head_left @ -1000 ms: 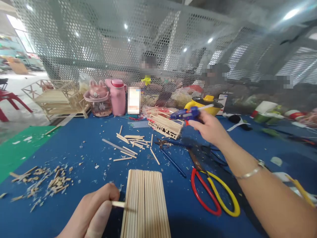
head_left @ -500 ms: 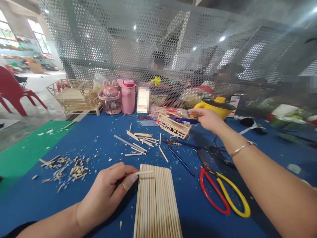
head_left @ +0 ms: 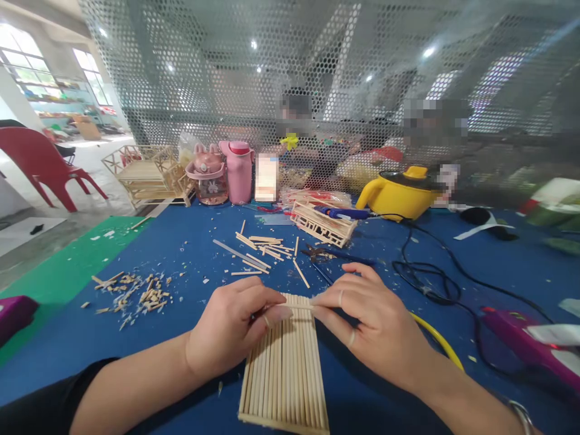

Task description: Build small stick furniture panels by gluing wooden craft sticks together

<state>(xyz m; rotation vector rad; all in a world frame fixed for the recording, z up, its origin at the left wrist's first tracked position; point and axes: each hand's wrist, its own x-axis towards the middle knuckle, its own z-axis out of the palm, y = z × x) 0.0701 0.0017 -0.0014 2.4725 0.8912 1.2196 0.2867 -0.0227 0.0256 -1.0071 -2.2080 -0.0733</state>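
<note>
Surface: blue table cover (head_left: 136, 314) with a green strip along its left edge, a perforated metal screen behind it; I see other people only as blurred shapes beyond the screen.
Left hand: my left hand (head_left: 233, 329) is closed in a pinch on the left end of a single thin stick (head_left: 296, 306), thumb and forefinger together.
Right hand: my right hand (head_left: 371, 329) mirrors it, fingertips pinched on the stick's right end; the remaining fingers are spread loosely above the table.
Stick: held crosswise between both hands, long axis left to right, lying on the far end of the stick panel (head_left: 285, 374).
Panel: flat on the cover directly under and between my hands; its slats run away from me, so the held stick sits at a right angle to them. A cross strip already shows along the near edge.
Nearer hand: I judge both equally close; each holds one end.
Right of the hands: yellow scissors handle (head_left: 437, 341) half hidden by my right wrist, then a black cord (head_left: 426, 278).
Beyond: loose sticks (head_left: 260, 251), a small stick frame (head_left: 324, 225) bearing a blue glue gun (head_left: 344, 213), a yellow pot (head_left: 399, 193).
Left: a scatter of offcuts (head_left: 136, 293).
</note>
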